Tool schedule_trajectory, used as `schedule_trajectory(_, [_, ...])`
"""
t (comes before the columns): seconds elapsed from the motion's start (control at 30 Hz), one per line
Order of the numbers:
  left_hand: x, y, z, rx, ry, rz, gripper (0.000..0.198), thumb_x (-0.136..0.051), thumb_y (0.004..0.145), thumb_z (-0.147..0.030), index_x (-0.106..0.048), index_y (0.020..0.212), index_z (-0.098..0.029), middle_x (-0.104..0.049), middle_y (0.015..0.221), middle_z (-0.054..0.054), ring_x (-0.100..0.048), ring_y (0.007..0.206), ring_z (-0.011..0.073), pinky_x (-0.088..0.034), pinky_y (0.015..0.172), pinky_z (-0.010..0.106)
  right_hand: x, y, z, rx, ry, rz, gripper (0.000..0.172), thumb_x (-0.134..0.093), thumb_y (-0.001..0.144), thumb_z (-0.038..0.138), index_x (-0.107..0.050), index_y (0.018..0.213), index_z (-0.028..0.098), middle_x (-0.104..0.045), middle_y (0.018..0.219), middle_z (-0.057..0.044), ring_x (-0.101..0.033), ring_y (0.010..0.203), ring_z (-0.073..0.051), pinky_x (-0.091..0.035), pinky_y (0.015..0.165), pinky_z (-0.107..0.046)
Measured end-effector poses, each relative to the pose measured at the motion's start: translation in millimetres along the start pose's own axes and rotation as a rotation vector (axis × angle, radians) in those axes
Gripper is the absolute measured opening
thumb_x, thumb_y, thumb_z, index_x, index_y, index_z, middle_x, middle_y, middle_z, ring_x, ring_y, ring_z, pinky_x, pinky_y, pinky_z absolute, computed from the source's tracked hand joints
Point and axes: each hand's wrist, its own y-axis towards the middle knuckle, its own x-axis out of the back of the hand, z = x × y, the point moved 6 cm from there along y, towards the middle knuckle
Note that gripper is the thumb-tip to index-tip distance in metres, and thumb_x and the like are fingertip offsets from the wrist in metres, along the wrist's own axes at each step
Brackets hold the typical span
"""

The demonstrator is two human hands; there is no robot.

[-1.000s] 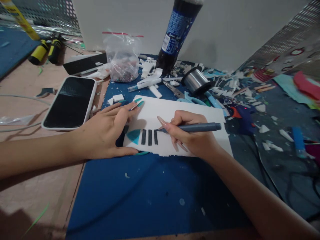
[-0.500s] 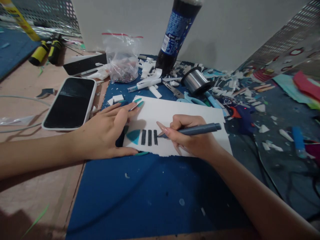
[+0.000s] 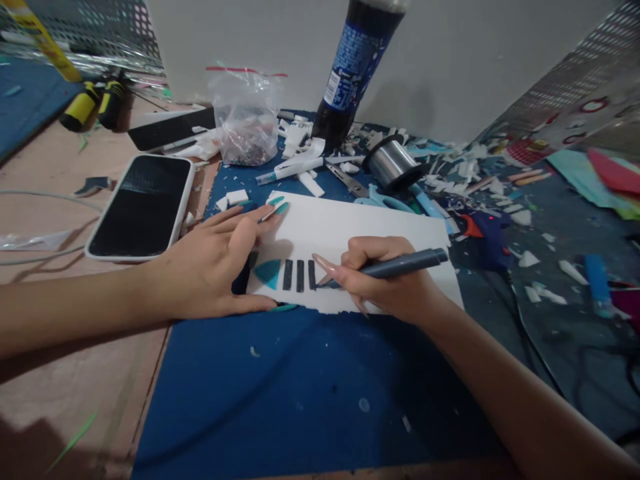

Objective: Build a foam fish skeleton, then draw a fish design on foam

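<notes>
A dark grey marker (image 3: 407, 264) is pinched in my right hand (image 3: 383, 277), its tip touching a white sheet (image 3: 325, 217) beside the third of three black bars (image 3: 300, 275). Left of the bars is a teal pointed shape (image 3: 269, 273) coloured on the same sheet. My left hand (image 3: 215, 260) lies spread over the sheet's left end, fingers stretched out and thumb at its lower edge. The long nails on that hand are teal. Under the sheet is a blue mat (image 3: 260, 393).
A phone (image 3: 143, 207) lies left of the mat. Behind the sheet stand a zip bag (image 3: 245, 120) and a dark bottle (image 3: 353, 73), near a wire spool (image 3: 393, 163), blue scissors (image 3: 383, 199) and white scraps. A dark blue glue gun (image 3: 490, 237) with a cord lies to the right.
My right hand and the marker have moved slightly down along the third bar, the tip now near its lower end. My left hand stays in place on the sheet.
</notes>
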Motion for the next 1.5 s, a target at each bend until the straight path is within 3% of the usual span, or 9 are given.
schedule_trajectory(0.4, [-1.4, 0.5, 1.9, 0.008, 0.007, 0.009, 0.080, -0.047, 0.080, -0.069, -0.029, 0.131, -0.009, -0.044, 0.141, 0.028, -0.041, 0.133, 0.0394, -0.046, 0.101, 0.058, -2.5, -2.2, -3.7, -0.024, 0.018, 0.079, 0.031, -0.067, 0.081, 0.019, -0.051, 0.055, 0.016, -0.056, 0.048, 0.005, -0.054, 0.038, -0.004, -0.042, 0.040, -0.015])
schedule_trajectory(0.6, [-1.6, -0.7, 1.4, -0.002, 0.001, -0.017, 0.082, -0.056, 0.078, -0.066, -0.029, 0.131, -0.010, -0.045, 0.139, 0.029, -0.041, 0.133, 0.0384, -0.047, 0.100, 0.058, -3.1, -2.2, -3.6, -0.032, -0.002, 0.076, 0.033, -0.066, 0.081, 0.019, -0.049, 0.053, 0.015, -0.054, 0.048, 0.006, -0.053, 0.038, -0.003, -0.040, 0.040, -0.013])
schedule_trajectory(0.97, [-1.2, -0.6, 1.1, 0.007, 0.015, 0.013, 0.079, -0.050, 0.081, -0.067, -0.028, 0.132, -0.011, -0.044, 0.141, 0.027, -0.039, 0.135, 0.0374, -0.046, 0.102, 0.057, -1.1, -3.0, -5.4, -0.012, -0.043, 0.065, 0.036, -0.064, 0.082, 0.019, -0.044, 0.052, 0.016, -0.050, 0.048, 0.007, -0.051, 0.038, -0.003, -0.039, 0.041, -0.015])
schedule_trajectory(1.23, [-1.3, 0.1, 0.6, -0.013, 0.020, -0.020, 0.082, -0.052, 0.079, -0.068, -0.030, 0.131, -0.009, -0.048, 0.137, 0.030, -0.041, 0.133, 0.0381, -0.048, 0.099, 0.057, 1.6, 1.9, -6.3, -0.034, 0.018, -0.085, 0.033, -0.065, 0.080, 0.015, -0.045, 0.053, 0.018, -0.049, 0.048, 0.006, -0.049, 0.041, -0.006, -0.037, 0.042, -0.020])
schedule_trajectory(1.5, [0.0, 0.6, 1.0, 0.014, 0.015, 0.009, 0.073, -0.045, 0.082, -0.067, -0.033, 0.128, -0.011, -0.045, 0.141, 0.025, -0.041, 0.132, 0.0386, -0.047, 0.102, 0.056, 0.6, 1.6, -4.3, -0.052, -0.009, -0.054, 0.034, -0.065, 0.080, 0.018, -0.045, 0.053, 0.018, -0.050, 0.047, 0.006, -0.048, 0.041, -0.006, -0.038, 0.043, -0.021])
